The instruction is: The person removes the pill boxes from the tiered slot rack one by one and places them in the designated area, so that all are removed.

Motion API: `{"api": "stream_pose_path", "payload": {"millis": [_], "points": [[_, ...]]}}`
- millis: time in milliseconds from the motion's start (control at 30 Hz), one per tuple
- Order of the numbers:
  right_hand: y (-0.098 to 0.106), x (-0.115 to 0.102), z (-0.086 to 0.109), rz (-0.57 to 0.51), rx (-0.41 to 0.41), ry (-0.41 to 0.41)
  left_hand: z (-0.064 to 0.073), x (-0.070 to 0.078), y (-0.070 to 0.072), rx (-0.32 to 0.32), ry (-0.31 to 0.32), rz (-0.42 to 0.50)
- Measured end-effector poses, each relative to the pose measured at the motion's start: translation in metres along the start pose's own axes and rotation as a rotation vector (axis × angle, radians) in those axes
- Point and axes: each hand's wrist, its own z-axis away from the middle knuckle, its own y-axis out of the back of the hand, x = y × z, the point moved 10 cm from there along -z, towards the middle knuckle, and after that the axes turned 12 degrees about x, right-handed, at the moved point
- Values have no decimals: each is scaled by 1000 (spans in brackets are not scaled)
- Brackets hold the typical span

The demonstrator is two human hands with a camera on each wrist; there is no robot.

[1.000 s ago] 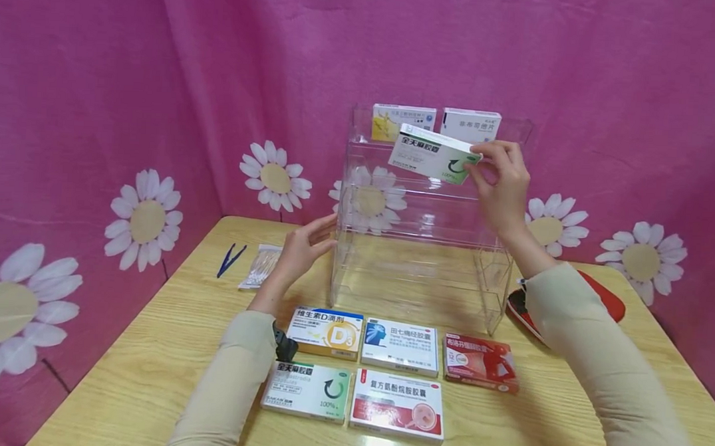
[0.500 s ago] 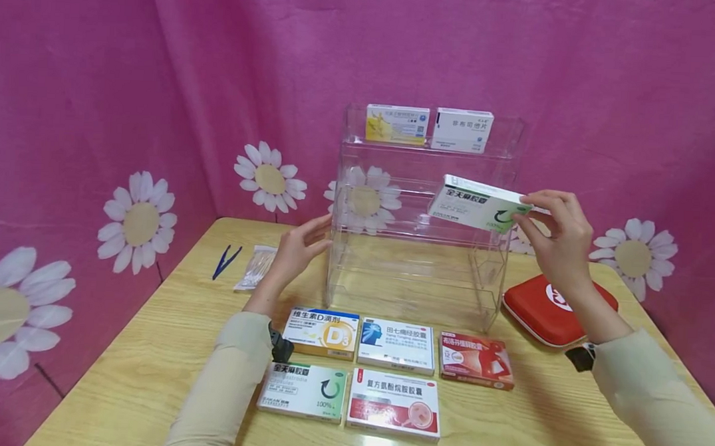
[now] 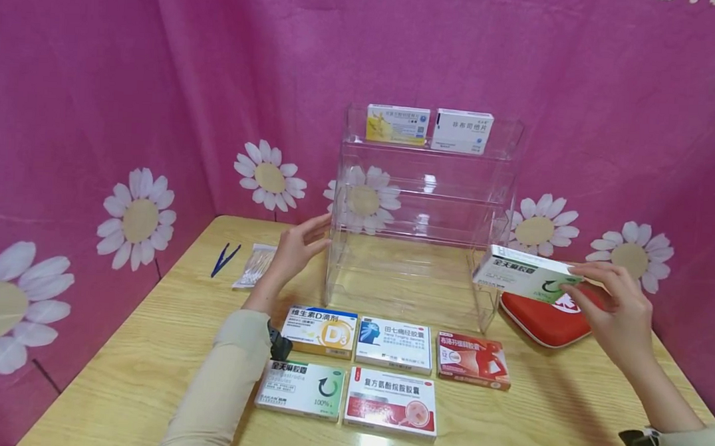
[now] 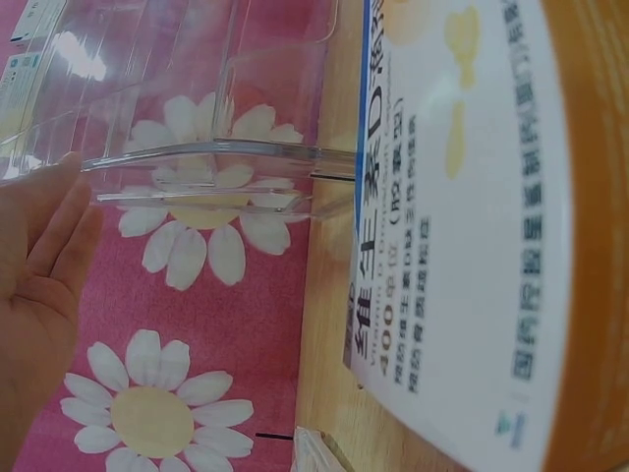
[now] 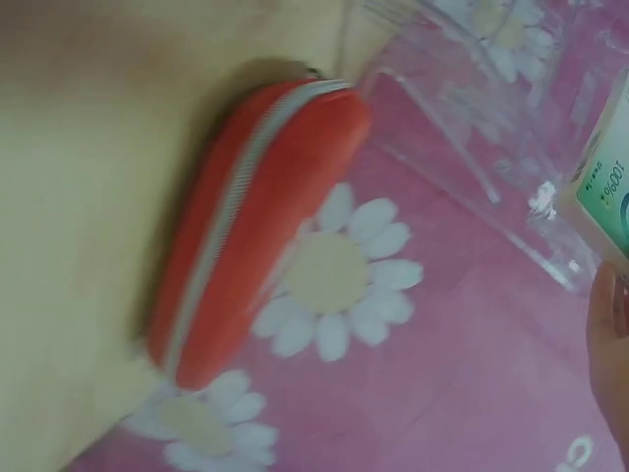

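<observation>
My right hand (image 3: 614, 314) pinches a green-and-white medicine box (image 3: 526, 273) by its right end, in the air to the right of the clear acrylic display rack (image 3: 418, 215). In the right wrist view only the corner of that medicine box (image 5: 609, 187) shows. With straight fingers, my left hand (image 3: 299, 250) touches the rack's left side; the left wrist view shows the fingertips at the edge of the rack (image 4: 216, 147). Two medicine boxes stand on the top tier, one yellow-and-white (image 3: 398, 125) and one white (image 3: 462, 131).
In front of the rack lie a vitamin D box (image 3: 319, 331), a blue-and-white box (image 3: 395, 344), a red box (image 3: 474, 361), another green-and-white box (image 3: 299, 390) and a red-and-white box (image 3: 390, 402). Blue tweezers (image 3: 226, 260) and cotton swabs (image 3: 256, 266) lie left, a red zip case (image 3: 545, 321) right.
My right hand has carried the green-and-white medicine box from before the rack's upper tiers down and to the right. My left hand has stayed at the rack's side.
</observation>
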Motion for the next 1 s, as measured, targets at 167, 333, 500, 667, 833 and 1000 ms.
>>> {"api": "stream_pose_path", "payload": {"millis": [167, 333, 500, 667, 833, 1000], "points": [[17, 13, 21, 23, -59, -66, -1, 1, 0, 3, -9, 2], [32, 24, 38, 10, -95, -86, 0, 0, 1, 5, 1, 1], [45, 35, 53, 3, -126, -103, 0, 0, 1, 4, 0, -5], [51, 40, 61, 18, -193, -88, -2, 1, 1, 5, -4, -3], [53, 46, 70, 8, -276, -81, 0, 6, 1, 3, 0, 6], [56, 63, 82, 18, -336, -140, -1, 2, -1, -2, -8, 4]]}}
